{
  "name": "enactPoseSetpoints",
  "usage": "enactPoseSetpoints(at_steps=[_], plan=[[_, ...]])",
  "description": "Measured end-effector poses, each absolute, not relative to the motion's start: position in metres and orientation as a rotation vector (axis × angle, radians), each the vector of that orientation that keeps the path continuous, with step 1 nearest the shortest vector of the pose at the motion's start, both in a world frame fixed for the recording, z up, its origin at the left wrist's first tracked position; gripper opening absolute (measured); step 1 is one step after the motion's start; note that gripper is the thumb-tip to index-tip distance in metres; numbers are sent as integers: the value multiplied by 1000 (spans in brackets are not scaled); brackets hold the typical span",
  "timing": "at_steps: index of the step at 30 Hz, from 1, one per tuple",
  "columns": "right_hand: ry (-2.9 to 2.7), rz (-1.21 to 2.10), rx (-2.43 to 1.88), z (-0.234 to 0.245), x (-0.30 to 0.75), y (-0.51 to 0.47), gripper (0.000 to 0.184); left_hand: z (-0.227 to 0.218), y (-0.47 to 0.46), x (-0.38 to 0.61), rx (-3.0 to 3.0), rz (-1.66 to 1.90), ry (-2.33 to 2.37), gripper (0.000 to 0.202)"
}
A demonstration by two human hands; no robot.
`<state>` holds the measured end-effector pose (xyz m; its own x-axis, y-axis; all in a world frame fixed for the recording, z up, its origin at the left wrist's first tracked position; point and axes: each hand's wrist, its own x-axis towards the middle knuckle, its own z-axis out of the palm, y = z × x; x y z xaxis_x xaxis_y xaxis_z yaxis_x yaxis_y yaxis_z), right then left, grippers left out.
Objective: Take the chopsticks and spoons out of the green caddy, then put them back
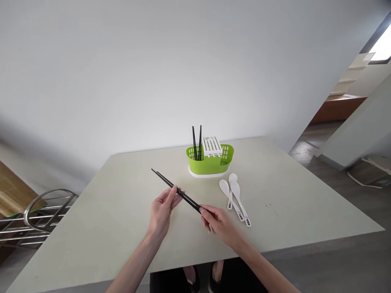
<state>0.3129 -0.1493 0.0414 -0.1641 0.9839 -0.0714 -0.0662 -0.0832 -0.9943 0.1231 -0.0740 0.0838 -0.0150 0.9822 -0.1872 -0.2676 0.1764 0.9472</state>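
Observation:
A pair of black chopsticks [166, 184] is held above the table, pointing up and to the left. My left hand [163, 209] pinches them near the middle with its fingertips. My right hand [218, 223] grips their lower end, fingers curled. Behind them stands a green cutlery holder [210, 162] on a white base, with two black chopsticks [197, 143] upright in its left compartment and a white slotted insert [211, 146] in the middle. Three white spoons [234, 195] lie on the table just right of my right hand.
The pale table [122, 211] reaches a white wall at the back. A metal rack [36, 215] stands left of the table. To the right are a grey floor and a doorway. My feet show under the table's front edge.

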Motion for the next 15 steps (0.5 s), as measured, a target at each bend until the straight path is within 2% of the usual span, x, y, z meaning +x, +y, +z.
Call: enactPoseSetpoints(at_steps=[9, 15], plan=[[-1161, 1411, -1257, 42, 322, -148, 64, 74, -77, 130, 821, 1165, 1095, 45], [-1193, 1501, -1180, 40, 324, -146, 58, 71, -80, 137, 813, 1143, 1072, 45]])
